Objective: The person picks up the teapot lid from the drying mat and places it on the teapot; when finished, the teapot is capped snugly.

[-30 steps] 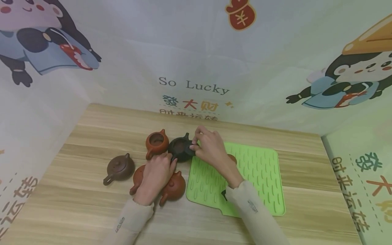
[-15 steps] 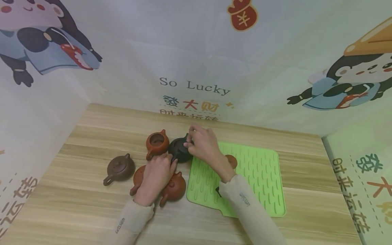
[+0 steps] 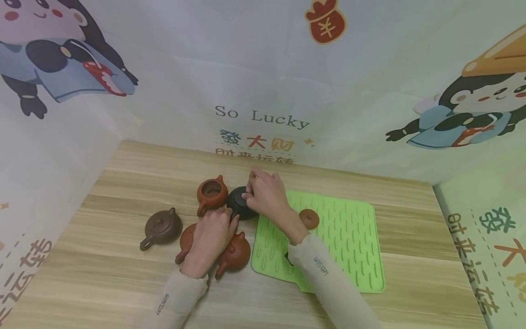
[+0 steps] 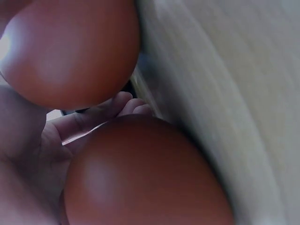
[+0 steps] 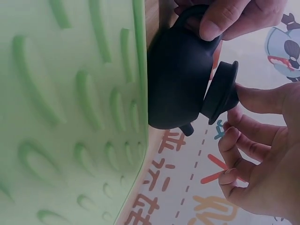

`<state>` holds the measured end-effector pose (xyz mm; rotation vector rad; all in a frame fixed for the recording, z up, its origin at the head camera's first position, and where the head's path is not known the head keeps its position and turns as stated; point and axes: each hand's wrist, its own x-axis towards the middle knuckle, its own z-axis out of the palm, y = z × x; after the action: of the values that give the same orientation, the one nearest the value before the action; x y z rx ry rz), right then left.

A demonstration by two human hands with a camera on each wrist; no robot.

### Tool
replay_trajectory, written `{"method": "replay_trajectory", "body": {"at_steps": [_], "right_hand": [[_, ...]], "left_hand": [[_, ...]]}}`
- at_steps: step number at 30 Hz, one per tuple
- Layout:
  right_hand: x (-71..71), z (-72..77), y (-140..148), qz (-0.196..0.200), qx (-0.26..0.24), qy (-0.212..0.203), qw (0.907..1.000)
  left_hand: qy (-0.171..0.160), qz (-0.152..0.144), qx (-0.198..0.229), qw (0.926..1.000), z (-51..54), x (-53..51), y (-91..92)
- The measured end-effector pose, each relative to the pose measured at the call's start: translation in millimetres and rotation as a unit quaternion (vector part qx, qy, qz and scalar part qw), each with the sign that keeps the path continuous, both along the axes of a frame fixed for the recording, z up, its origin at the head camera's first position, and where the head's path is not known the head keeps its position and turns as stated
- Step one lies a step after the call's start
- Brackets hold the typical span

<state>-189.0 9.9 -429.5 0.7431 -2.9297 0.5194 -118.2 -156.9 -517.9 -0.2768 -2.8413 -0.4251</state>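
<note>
A black teapot (image 3: 240,205) (image 5: 180,79) stands at the left edge of the green mat. Its handle is pinched by the left hand (image 3: 211,235) (image 5: 241,16), which reaches between two reddish teapots. The right hand (image 3: 269,196) (image 5: 262,154) pinches the knob of the black lid (image 5: 221,93), held tilted right at the teapot's mouth in the right wrist view. In the left wrist view, two rounded reddish pots (image 4: 79,51) flank the left hand (image 4: 77,126), and what its fingers hold is hidden there.
An orange-red teapot without lid (image 3: 212,194) stands behind the left hand. Reddish teapots (image 3: 236,252) lie close on both sides of that hand, and a brown teapot (image 3: 163,227) is farther left. The green mat (image 3: 345,242) bears a reddish-brown lid (image 3: 309,219) and a small dark piece (image 3: 288,259).
The right hand has moved left with the black lid, from beside the black teapot to over its mouth. The left hand keeps its place on the handle. More of the reddish-brown lid shows.
</note>
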Motion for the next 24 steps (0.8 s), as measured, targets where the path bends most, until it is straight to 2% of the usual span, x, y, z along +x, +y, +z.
{"method": "replay_trajectory", "body": {"at_steps": [10,15,17,18,22,24], "right_hand": [[-1.5,-1.8,-4.9,0.0,0.025,0.01,0.9996],[-1.3,-2.5,-6.1,0.001,0.027,0.012,0.9996],[-1.4,-2.9,-6.2,0.0,0.026,0.012,0.9996],[-1.5,-3.0,-6.2,0.0,0.027,0.013,0.9996],[-2.1,-3.4,-6.1,0.003,0.03,0.016,0.9994],[-2.4,-3.6,-5.9,0.005,0.032,0.019,0.9993]], "left_hand": [[0.004,0.002,-0.001,1.0,-1.0,0.5,0.6],[-0.005,0.002,0.003,1.0,6.0,2.0,1.2],[-0.01,0.001,0.006,0.9999,13.6,4.4,2.7],[-0.006,0.001,0.004,1.0,11.5,4.0,2.5],[-0.011,0.0,0.011,0.9999,23.2,7.8,5.6],[-0.004,0.0,0.007,1.0,16.8,5.7,4.7]]}}
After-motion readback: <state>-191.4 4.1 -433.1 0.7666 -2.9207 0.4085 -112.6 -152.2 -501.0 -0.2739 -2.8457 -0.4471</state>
